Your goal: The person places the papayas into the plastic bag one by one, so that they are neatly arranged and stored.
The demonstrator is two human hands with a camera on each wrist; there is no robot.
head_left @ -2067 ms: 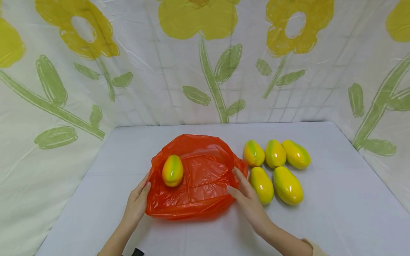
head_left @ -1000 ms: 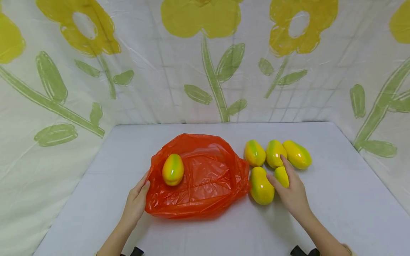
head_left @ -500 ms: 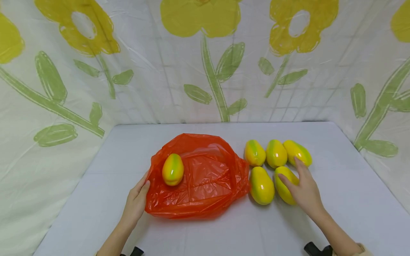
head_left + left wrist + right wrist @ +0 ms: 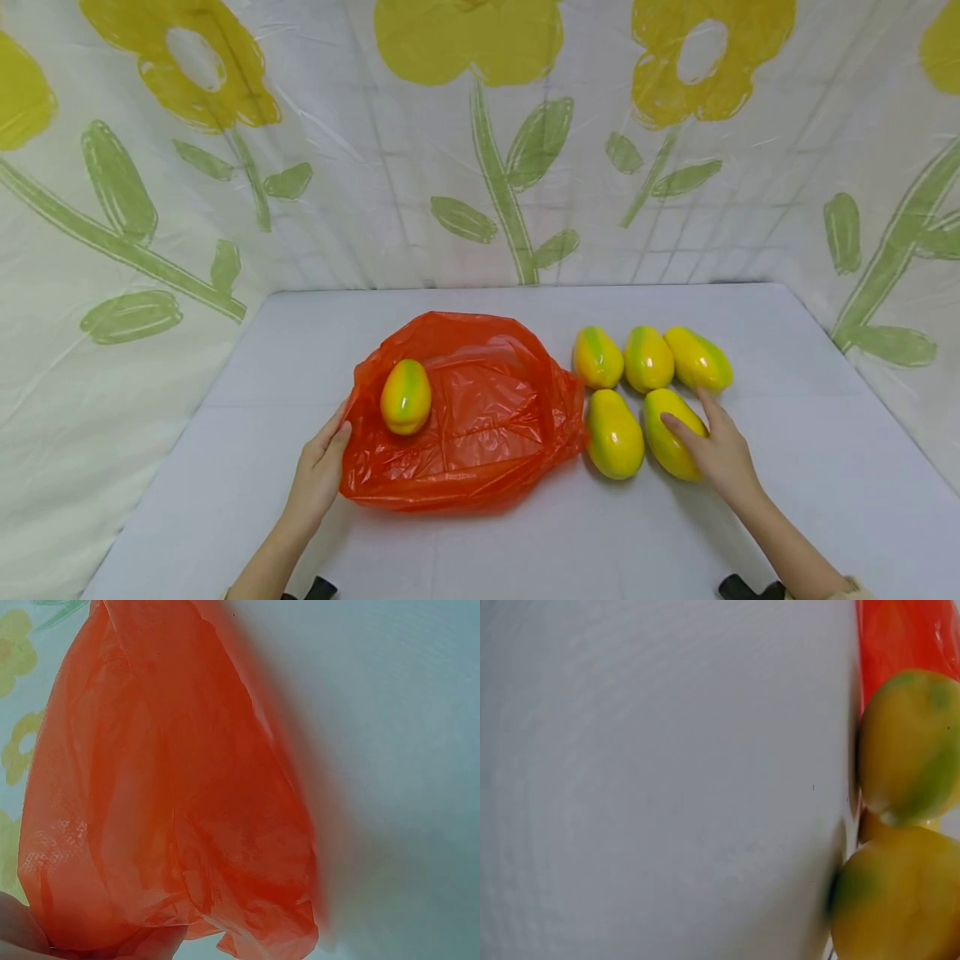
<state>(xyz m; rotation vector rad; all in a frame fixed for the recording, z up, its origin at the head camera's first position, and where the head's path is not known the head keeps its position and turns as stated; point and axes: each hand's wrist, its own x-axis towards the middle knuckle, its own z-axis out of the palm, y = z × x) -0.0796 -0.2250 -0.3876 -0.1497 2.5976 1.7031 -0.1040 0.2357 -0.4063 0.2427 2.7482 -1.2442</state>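
Observation:
A red plastic bag (image 4: 487, 417) lies with its mouth spread wide, one yellow-green papaya (image 4: 406, 397) inside at its left. My left hand (image 4: 321, 467) grips the bag's left edge, thumb on the near side and fingers mostly hidden behind. In the left wrist view the bag's outer wall (image 4: 180, 787) fills much of the picture. My right hand (image 4: 722, 454) holds the front right papaya (image 4: 670, 433) on the table, thumb on top and fingers round its right side. In the right wrist view the papaya (image 4: 900, 900) shows at the lower right; the fingers are out of sight there.
To the left of the held fruit sits another papaya (image 4: 614, 435), close by the bag's right edge. Behind stand three more: a left papaya (image 4: 597, 358), a middle papaya (image 4: 648, 359) and a right papaya (image 4: 698, 359). White cloth covers the table (image 4: 465, 554); a flower-printed curtain (image 4: 337, 208) hangs behind.
My right hand has left the bag's right edge, moved right over the papayas and lowered round the front right one. The left hand keeps its grip on the bag.

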